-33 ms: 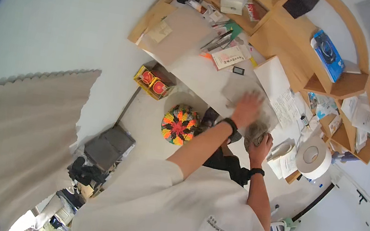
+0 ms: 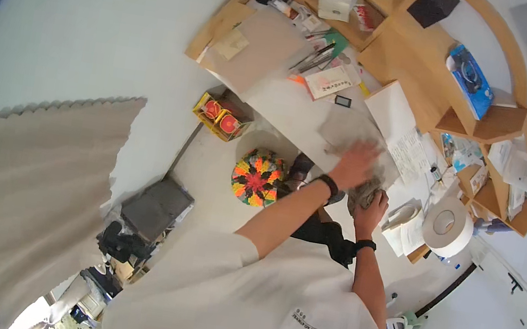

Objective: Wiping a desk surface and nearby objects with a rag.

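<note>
Head view shows two bare hands at the near edge of a smooth white desk [image 2: 285,111]. The right hand [image 2: 372,211] is closed around a crumpled grey-brown cloth [image 2: 364,193], with its fingers curled over the bunched part. That cloth sits at the desk edge, just to the left of the right hand's fingers. The left hand [image 2: 354,166] is up and to the left of the right hand, palm down, with its fingers stretched out and apart. It looks blurry, so I can't tell how hard it presses. Just past its fingers lies a flat, thin grey-brown piece [image 2: 344,127], and I can't tell if it joins the bunched cloth. A black band goes around each wrist. Farther past the left hand are a small black gadget with a pale screen [image 2: 343,101] and a white, pink-edged booklet [image 2: 330,81]. Up and to the right of both hands lie white paper sheets with writing [image 2: 409,156]. To the right of the right hand, near it, is a fat white roll with a hole [image 2: 435,232]. Left of the left hand, well apart and lower down, is a round, bright orange, yellow and green knitted seat [image 2: 256,177].
</note>
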Available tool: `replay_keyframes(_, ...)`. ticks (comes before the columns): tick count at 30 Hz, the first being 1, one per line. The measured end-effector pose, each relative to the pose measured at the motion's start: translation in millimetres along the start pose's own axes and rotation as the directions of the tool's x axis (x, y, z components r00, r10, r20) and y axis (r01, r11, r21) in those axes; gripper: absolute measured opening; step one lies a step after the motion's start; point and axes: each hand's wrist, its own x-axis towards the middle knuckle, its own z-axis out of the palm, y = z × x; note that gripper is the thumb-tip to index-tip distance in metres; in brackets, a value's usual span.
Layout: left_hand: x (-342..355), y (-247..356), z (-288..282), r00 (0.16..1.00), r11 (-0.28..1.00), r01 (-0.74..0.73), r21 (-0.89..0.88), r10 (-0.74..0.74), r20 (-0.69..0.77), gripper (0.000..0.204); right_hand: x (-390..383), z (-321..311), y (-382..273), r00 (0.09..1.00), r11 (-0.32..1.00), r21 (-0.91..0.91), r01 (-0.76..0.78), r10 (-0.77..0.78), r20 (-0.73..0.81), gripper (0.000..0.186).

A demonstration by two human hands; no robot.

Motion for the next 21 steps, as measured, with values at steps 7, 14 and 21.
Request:
replay_keyframes(7, -72.4, -23.2, -7.6, 0.964, 0.986, -0.117, -0.116, 0.085, -0.250, 0.025, 3.9, 97.8, -58.8, 0.983, 0.712, 0.684, -0.156, 0.041, 0.181, 0.057)
replay_keyframes(14, -75.2, -75.4, -26.8, 0.902, 0.977, 0.054, -0.205, -0.136, -0.409, 0.031, 50.4, 91.6, -119.6, 0.881, 0.906, 0.169, 0.389, -0.419, 0.218, 0.047)
replay_keyframes(21, -58.5, -15.6, 27.2, 0.916, 0.986, 0.115, -0.120, -0.152, -0.370, 0.029, 34.8, 77.1, -34.0, 0.846, 0.886, 0.180, 0.427, -0.462, 0.265, 0.053)
